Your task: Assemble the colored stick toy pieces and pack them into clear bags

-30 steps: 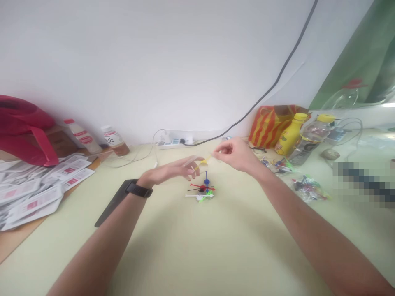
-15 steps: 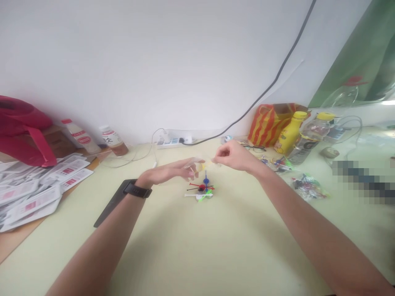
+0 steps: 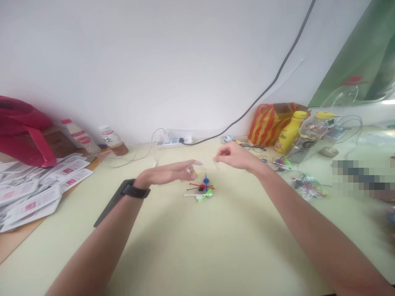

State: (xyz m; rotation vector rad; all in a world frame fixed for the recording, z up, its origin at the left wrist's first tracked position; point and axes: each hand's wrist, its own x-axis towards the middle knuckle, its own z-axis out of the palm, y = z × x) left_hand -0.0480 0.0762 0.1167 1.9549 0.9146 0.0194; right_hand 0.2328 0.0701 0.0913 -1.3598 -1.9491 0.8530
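Observation:
Above the table, my left hand [image 3: 169, 172], with a dark watch on its wrist, holds a small clear plastic bag [image 3: 187, 175] with a hint of yellow in it. My right hand [image 3: 233, 155] is pinched closed a short way to the right, and a thin pale strip [image 3: 215, 163], seemingly torn plastic, hangs from its fingertips. Just below the hands lie small colourful plastic pieces: a blue one [image 3: 206, 181], a red one [image 3: 202, 188], a white stick [image 3: 197, 195] and a green one [image 3: 202, 197]. Neither hand touches them.
A dark flat object [image 3: 112, 205] lies under my left wrist. White packets [image 3: 40, 193] cover the left side. Bottles [image 3: 112, 139], a power strip [image 3: 173, 142] and a striped bag [image 3: 262, 125] line the wall. Bagged small parts [image 3: 308, 187] lie to the right.
My hands have moved slightly apart; the plastic that spanned between them has separated. The left hand and bag are a little lower. The pieces on the table have not moved.

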